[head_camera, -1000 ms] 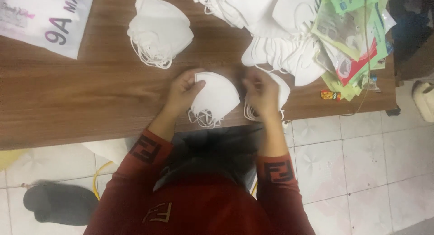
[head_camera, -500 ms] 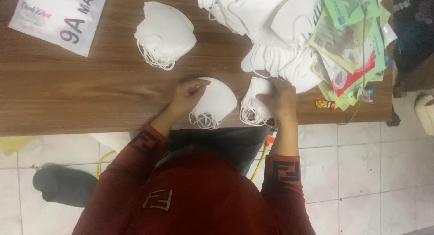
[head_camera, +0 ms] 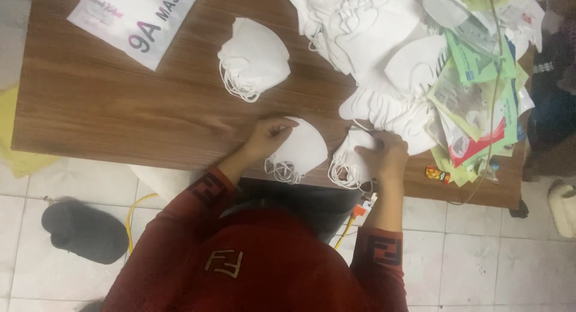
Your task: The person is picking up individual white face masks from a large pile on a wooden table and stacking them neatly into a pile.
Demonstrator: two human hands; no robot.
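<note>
My left hand (head_camera: 268, 136) rests on the edge of a small stack of folded white face masks (head_camera: 300, 151) near the front edge of the wooden table (head_camera: 120, 108), fingers pinching it. My right hand (head_camera: 387, 154) is closed on another white mask (head_camera: 351, 159) just to the right, beside the big heap. Ear loops hang off both toward the table's front edge.
A neat stack of white masks (head_camera: 255, 59) lies farther back. A large heap of loose masks (head_camera: 366, 30) fills the back right, next to colourful plastic packets (head_camera: 480, 102). A white printed bag (head_camera: 135, 18) lies at the back left. A dark cap (head_camera: 84, 231) sits on the tiled floor.
My right hand let go of the stack in front of me, moved right and took hold of a mask by the heap. The left hand stayed on the stack.
</note>
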